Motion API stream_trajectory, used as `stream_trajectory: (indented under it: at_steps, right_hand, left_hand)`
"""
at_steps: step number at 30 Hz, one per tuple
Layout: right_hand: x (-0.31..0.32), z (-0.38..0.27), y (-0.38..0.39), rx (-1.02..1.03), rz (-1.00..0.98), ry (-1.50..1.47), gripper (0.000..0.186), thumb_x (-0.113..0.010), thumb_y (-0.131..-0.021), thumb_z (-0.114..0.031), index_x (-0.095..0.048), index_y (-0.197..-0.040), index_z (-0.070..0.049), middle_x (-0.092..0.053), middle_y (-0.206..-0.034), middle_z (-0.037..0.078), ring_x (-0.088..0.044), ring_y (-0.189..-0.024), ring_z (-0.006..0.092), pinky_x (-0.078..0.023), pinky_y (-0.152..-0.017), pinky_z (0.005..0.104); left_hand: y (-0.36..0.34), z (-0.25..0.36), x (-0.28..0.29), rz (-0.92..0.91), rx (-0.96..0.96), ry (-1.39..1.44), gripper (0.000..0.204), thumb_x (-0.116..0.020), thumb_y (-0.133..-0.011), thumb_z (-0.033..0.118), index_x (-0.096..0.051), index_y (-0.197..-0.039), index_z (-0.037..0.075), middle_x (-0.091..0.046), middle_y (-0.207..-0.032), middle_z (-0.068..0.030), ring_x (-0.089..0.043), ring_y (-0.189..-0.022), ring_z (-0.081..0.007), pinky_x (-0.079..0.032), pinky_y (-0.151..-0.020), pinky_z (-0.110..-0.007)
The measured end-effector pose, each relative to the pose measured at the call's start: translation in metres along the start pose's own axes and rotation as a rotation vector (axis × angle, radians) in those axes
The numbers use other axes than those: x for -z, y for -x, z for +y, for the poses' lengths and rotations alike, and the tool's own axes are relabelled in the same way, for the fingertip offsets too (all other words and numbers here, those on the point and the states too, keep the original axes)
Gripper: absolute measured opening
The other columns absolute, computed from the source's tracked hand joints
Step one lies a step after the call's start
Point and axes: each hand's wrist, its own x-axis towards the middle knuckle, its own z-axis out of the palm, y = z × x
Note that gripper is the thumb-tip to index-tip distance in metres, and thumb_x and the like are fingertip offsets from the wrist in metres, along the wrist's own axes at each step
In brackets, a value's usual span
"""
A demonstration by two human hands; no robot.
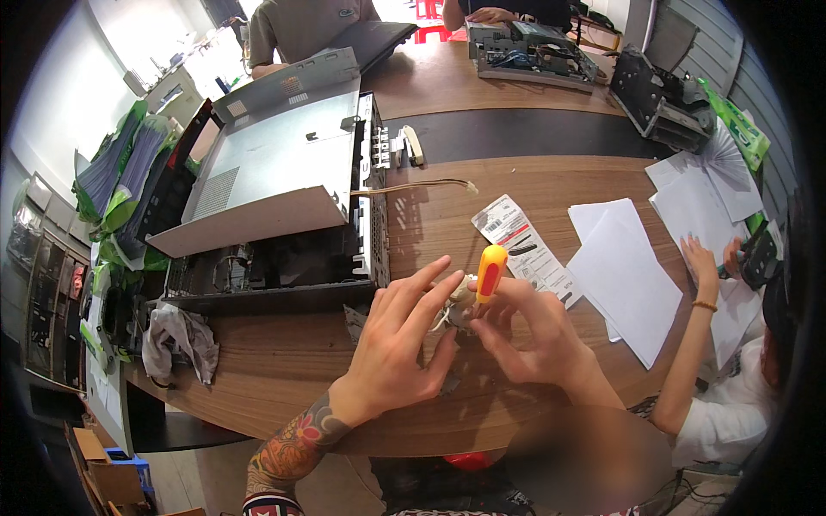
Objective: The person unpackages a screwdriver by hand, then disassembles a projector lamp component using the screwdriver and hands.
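Note:
My right hand (542, 335) has its fingers closed around a screwdriver (491, 273) with a yellow and red handle, its handle end upward. Below the handle lies a small pale part with thin white wires (459, 308), partly hidden by my fingers, so its kind is unclear. My left hand (387, 348) is on the other side of this part, fingers stretched and thumb apart, the fingertips close to it. Whether they touch it I cannot make out. A printed cardboard package (523, 245) lies just beyond my right hand.
At left stands an opened metal computer case (372, 249) with its cover (267, 163) tilted up. A cable (422, 184) sticks out from it. A grey rag (179, 342) is nearby. White papers (626, 275) lie at right, beside another person's arm (701, 322). More people and an opened device (538, 64) are across the table.

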Motion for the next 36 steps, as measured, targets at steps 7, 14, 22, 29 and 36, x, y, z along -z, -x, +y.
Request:
stream_trajectory:
  at_steps: [7, 14, 22, 29, 36]
  right_hand:
    - [-0.002, 0.0, 0.003, -0.038, -0.005, 0.012, 0.053, -0.072, -0.083, 0.002, -0.052, -0.132, -0.001, -0.07, -0.088, 0.013, -0.07, -0.067, 0.0215, -0.056, -0.06, 0.0315]
    - [-0.002, -0.002, 0.001, 0.043, 0.003, 0.026, 0.05, -0.07, -0.082, 0.006, -0.053, -0.129, 0.0, -0.07, -0.088, 0.006, -0.066, -0.064, 0.0109, -0.052, -0.057, 0.024]
    - [-0.005, -0.006, 0.002, -0.1, -0.023, -0.197, 0.041, -0.064, -0.084, 0.007, -0.053, -0.123, 0.001, -0.071, -0.091, 0.009, -0.07, -0.072, 0.0116, -0.056, -0.061, 0.0239]
    - [0.0, -0.009, 0.003, -0.04, -0.059, -0.22, 0.035, -0.061, -0.095, -0.004, -0.052, -0.128, 0.003, -0.071, -0.091, 0.011, -0.068, -0.069, 0.0142, -0.055, -0.061, 0.0253]
    - [0.001, -0.009, -0.001, 0.045, -0.015, -0.146, 0.022, -0.067, -0.094, -0.003, -0.067, -0.115, 0.002, -0.068, -0.092, 0.011, -0.068, -0.071, 0.0203, -0.053, -0.064, 0.0299]
  left_hand:
    - [0.0, -0.001, -0.005, -0.068, 0.03, -0.046, 0.071, -0.07, -0.074, -0.001, -0.051, -0.142, 0.001, -0.058, -0.13, -0.0157, -0.056, -0.112, -0.0327, -0.043, -0.096, -0.043]
    - [0.002, -0.004, -0.006, -0.005, 0.035, -0.042, 0.072, -0.074, -0.074, 0.002, -0.05, -0.143, 0.0, -0.059, -0.118, -0.0159, -0.055, -0.107, -0.0328, -0.045, -0.092, -0.042]
    - [0.003, 0.002, -0.002, -0.047, 0.115, -0.097, 0.065, -0.075, -0.075, 0.003, -0.056, -0.137, 0.003, -0.057, -0.104, -0.0142, -0.054, -0.095, -0.0319, -0.048, -0.085, -0.041]
    - [0.001, -0.002, -0.006, 0.028, 0.082, -0.101, 0.055, -0.077, -0.075, 0.006, -0.06, -0.127, 0.003, -0.062, -0.108, -0.0115, -0.058, -0.095, -0.0303, -0.048, -0.084, -0.04]
    - [0.003, 0.004, -0.006, -0.057, 0.122, -0.014, 0.058, -0.078, -0.074, 0.004, -0.058, -0.129, 0.004, -0.066, -0.106, -0.0091, -0.06, -0.093, -0.0276, -0.046, -0.083, -0.037]
